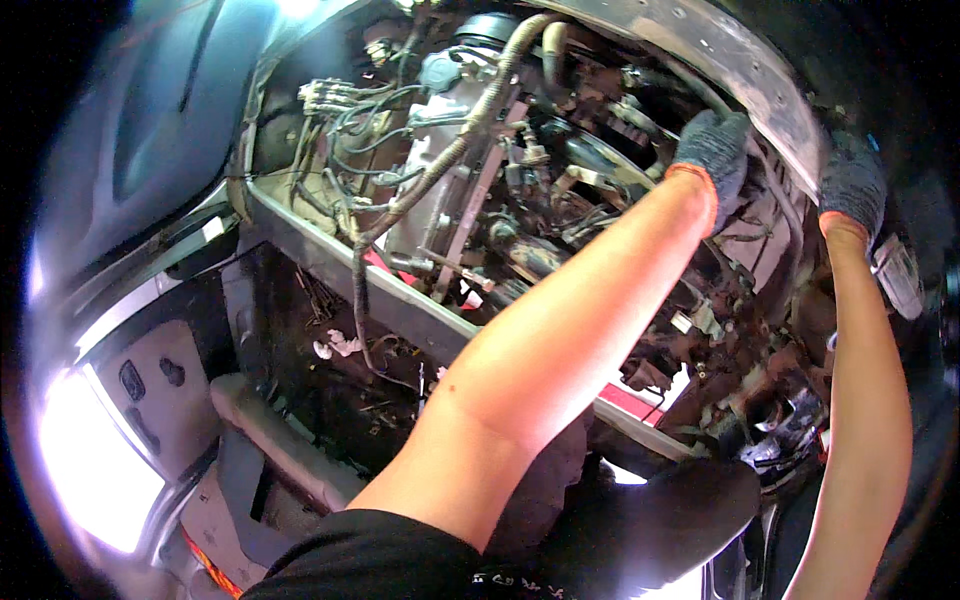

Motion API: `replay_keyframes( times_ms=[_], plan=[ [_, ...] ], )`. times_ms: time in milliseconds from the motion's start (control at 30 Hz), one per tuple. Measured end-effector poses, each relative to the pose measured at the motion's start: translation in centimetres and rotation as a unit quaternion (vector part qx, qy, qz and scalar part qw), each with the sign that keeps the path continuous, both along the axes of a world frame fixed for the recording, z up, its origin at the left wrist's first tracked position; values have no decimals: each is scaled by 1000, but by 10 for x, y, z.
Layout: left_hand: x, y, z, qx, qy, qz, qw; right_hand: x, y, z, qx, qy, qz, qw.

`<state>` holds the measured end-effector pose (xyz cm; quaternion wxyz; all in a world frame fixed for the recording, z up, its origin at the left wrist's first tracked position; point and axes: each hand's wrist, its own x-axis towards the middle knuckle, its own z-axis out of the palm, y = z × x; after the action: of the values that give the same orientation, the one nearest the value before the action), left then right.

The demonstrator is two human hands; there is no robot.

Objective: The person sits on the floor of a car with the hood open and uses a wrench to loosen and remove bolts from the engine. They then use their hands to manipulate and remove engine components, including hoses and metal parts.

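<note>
My left hand [712,160], in a dark grey knit glove with an orange cuff, reaches over the engine bay to the inner side of a bare metal panel [765,80]. Its fingers are curled beside a dark hose [790,215]; whatever they grip is hidden. In a matching glove, my right hand [852,185] is at the outer side of the same panel, near its end. Those fingers look bent too, and I cannot see what lies inside them. Below my left forearm is the exposed engine [440,170], with a ribbed hose [480,120] running across it.
A blue-grey cap [440,72] tops the engine, with several thin cables [365,110] beside it. A metal frame edge [330,245] crosses in front. At the lower left are a seat edge [270,435] and a door panel [165,385]. A pale rectangular part [898,278] sits beside my right wrist.
</note>
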<state>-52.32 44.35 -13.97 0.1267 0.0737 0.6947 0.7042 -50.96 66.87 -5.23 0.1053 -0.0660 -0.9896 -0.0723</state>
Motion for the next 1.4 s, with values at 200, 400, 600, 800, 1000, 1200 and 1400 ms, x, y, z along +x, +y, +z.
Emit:
replay_keyframes(
  times_ms=[200, 400, 600, 800, 1000, 1200, 1400],
  plan=[
    [18, -6, 84, 346, -420, -2, 839, 18, 25, -10, 116, -4, 28, 993],
    [-2, -38, 75, -468, 298, -91, 827, 9, 8, -5, 81, 2, 43, 996],
    [4, -83, 142, -289, 199, 47, 935, 13, 23, -8, 125, 0, 33, 992],
    [-62, -197, 162, -681, 168, 28, 712, 5, 23, -15, 115, -9, 32, 993],
    [-88, -223, 171, -693, 147, -157, 688, 5, 12, -7, 66, 13, 9, 998],
    [-75, -198, 180, -661, 66, -107, 740, 6, 1, 3, 18, -27, -11, 999],
    [-65, -212, 164, -589, 176, -67, 786, -6, 16, 19, 107, 53, 95, 988]
  ],
)
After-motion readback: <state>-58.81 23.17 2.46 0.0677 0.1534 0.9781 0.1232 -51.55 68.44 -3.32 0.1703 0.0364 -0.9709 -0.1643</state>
